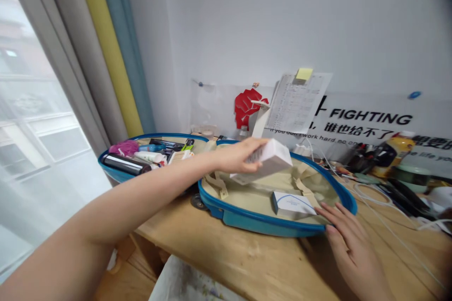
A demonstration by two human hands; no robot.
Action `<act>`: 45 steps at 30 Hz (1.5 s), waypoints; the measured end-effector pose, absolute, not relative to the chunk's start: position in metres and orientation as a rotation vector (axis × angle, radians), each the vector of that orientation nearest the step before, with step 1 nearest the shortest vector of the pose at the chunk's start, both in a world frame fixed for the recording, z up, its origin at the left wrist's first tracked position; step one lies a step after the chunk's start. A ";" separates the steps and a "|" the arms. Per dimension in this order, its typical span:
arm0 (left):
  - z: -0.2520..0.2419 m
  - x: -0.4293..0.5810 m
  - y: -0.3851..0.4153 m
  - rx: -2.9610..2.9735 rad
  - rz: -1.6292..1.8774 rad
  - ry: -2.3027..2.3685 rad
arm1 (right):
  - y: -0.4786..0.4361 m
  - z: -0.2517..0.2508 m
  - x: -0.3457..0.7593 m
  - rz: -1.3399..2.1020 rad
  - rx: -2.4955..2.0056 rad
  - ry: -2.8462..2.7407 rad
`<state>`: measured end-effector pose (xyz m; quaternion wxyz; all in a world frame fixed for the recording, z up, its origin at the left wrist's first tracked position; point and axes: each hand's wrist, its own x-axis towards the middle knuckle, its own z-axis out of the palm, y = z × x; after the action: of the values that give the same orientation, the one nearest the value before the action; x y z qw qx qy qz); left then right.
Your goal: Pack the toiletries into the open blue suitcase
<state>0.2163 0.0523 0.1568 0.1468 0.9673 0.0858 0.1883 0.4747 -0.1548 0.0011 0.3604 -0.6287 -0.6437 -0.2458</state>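
A blue suitcase (271,225) lies opened out on the wooden desk, with its cream lining facing up. Over its right half, my left hand (235,156) grips a white box (277,157) from the side; the box is tilted and slightly blurred. Inside that half, a flat white and blue box (293,203) rests by the near edge. My right hand (353,244) has its fingers stretched out over the near right rim and holds nothing. Cream straps (217,183) lie against the lining.
The suitcase's left half holds a black cylinder (124,163), a purple cloth-like bundle (123,147) and several small items. A lamp (260,120) with papers (300,101) stands behind. Cables, a yellow bottle (393,153) and a green container (411,176) occupy the desk's right side.
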 end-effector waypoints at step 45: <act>0.077 0.254 0.054 2.911 -0.657 0.753 | -0.156 0.004 0.474 -0.692 -1.615 -1.701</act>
<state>0.2544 0.0539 0.0766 0.0320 0.9453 0.2447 -0.2134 0.4737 -0.1564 0.0043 0.3409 -0.6209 -0.6538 -0.2661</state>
